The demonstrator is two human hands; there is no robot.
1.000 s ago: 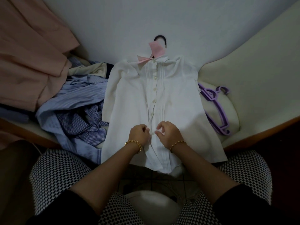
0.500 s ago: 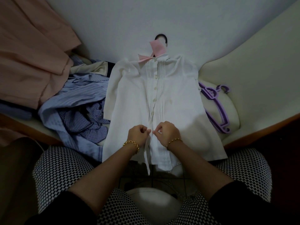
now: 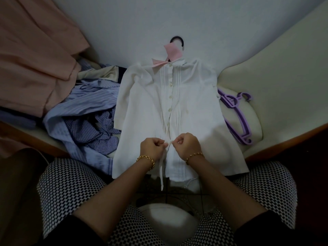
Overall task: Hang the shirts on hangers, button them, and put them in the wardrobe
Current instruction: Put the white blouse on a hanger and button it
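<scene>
A white pleated shirt (image 3: 193,110) with a pink collar lies flat on the bed, front up, on a dark hanger (image 3: 178,40) whose hook shows above the collar. Several buttons down its front are fastened. My left hand (image 3: 154,145) pinches the left edge of the placket low on the shirt. My right hand (image 3: 187,142) pinches the right edge right beside it, and the two hands almost touch. Below them the front hangs apart, with a narrow white strip dangling over the bed's edge.
A heap of blue striped and checked shirts (image 3: 85,119) lies left of the white shirt. Peach fabric (image 3: 35,54) fills the upper left. Purple hangers (image 3: 237,116) lie on a cream cushion at the right. My knees in checked trousers are below.
My hands have drawn closer together at the placket. The lower front has parted and a white strip now hangs down. The view has shifted slightly.
</scene>
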